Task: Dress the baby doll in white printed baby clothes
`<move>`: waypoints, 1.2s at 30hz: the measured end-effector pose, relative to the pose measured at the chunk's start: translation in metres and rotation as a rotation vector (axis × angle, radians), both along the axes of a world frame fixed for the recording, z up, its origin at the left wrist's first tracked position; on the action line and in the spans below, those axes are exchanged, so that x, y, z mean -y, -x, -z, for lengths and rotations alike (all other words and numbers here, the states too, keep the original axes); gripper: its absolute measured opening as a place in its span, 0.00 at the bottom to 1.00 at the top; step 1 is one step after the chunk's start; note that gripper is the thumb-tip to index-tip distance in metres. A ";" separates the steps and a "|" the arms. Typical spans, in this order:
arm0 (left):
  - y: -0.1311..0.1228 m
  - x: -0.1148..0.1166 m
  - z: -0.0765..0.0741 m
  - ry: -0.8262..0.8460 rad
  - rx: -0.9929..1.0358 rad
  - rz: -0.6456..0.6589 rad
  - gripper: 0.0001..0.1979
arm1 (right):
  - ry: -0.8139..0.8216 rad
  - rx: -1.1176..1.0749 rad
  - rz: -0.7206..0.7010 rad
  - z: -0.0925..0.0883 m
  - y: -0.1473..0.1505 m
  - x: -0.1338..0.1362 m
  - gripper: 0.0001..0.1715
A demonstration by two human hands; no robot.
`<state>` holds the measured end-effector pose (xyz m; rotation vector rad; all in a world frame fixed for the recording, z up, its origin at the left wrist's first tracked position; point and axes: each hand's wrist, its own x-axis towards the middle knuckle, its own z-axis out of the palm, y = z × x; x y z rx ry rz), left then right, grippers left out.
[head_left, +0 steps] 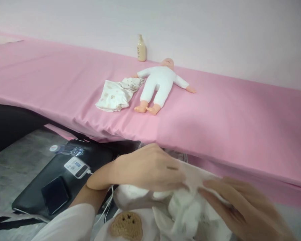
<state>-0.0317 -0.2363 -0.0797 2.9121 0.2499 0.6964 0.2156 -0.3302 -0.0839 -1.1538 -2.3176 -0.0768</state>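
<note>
A white cloth garment [183, 211] with a faint print lies bunched over my lap. My left hand [150, 167] is closed on its upper edge, fingertips hidden in the fabric. From the right, my right hand [243, 204], smeared by motion, pinches the same edge a short way off, so a strip stretches between the two. Beyond them, on the pink-covered table [215, 113], a baby doll [160, 78] in a white suit lies on its back, arms spread. Beside it rests a folded printed baby garment [115, 95], touching or close to one doll hand.
A pump bottle [141, 50] stands by the wall behind the doll. At the lower left, a black seat [37, 187] holds a clear plastic bottle [66, 149], a white device with a cable [77, 166] and a dark phone [55, 195]. A brown bear-face patch [126, 226] shows on my clothing.
</note>
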 end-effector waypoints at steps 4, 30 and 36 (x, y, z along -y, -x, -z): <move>-0.020 -0.009 0.007 -0.160 -0.086 -0.210 0.09 | -0.055 0.072 -0.015 -0.002 0.010 -0.023 0.05; -0.030 -0.008 0.033 -0.308 0.208 -0.133 0.07 | -0.147 0.079 -0.024 0.024 0.010 -0.020 0.10; -0.032 -0.006 0.040 -0.321 0.272 -0.170 0.05 | -0.430 0.030 0.009 0.037 0.014 -0.018 0.12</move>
